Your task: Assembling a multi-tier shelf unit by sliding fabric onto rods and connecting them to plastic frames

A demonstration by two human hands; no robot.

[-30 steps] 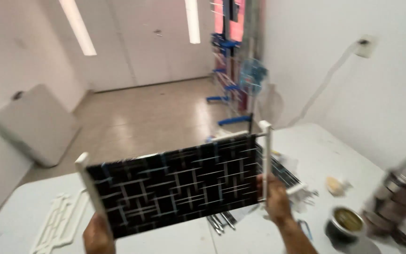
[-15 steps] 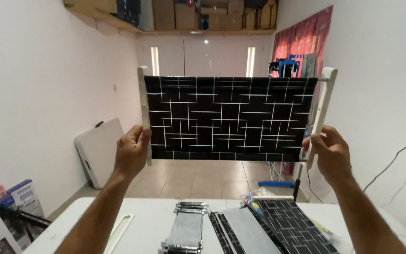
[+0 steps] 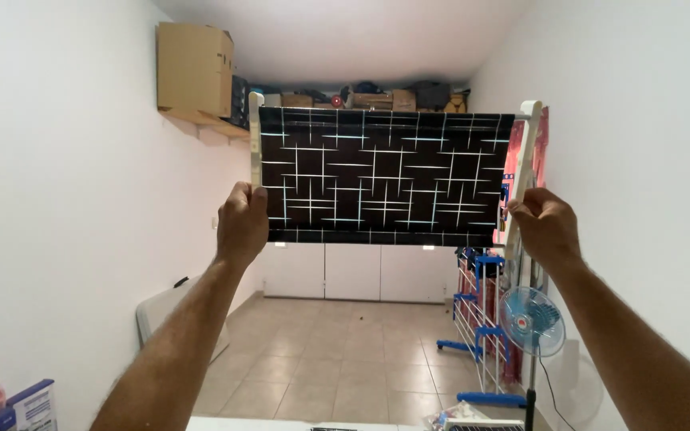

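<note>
We hold a black panel point(image 3: 382, 175) up at arm's length, roughly level and facing us. Left hand point(image 3: 243, 222): fingers wrapped closed around the panel's left cream side rail point(image 3: 255, 140), low on the rail, thumb toward us. Right hand point(image 3: 543, 225): closed the same way around the right side rail point(image 3: 525, 160), also near its lower end. Gripping both rails near the bottom keeps the sheet stretched flat between them and leaves the patterned face unobstructed; we judge the raised position puts the panel against the brighter far end of the room, since the thin pale lines crossing the black surface show up clearly there.

Panel position: in mid-air between the two hands, well above the floor, touching nothing else.

Outward from the hands:
- High shelf point(image 3: 201, 124) on the left wall carries a large cardboard box point(image 3: 195, 68), closed; contents not visible.
- More boxes and dark bundles point(image 3: 377, 96) line a ledge across the far wall above the panel's top edge; too small to tell what they hold.
- White cabinets point(image 3: 353, 271) run along the far wall, doors shut.
- Right side: a blue-and-white rack point(image 3: 477, 319) and a small blue fan point(image 3: 531, 321) on a stand.
- Lower left: a white folded table point(image 3: 161, 311) leaning on the wall, and a blue-edged carton point(image 3: 29, 407) at the frame corner.
- Floor point(image 3: 337, 359): beige tile.
</note>
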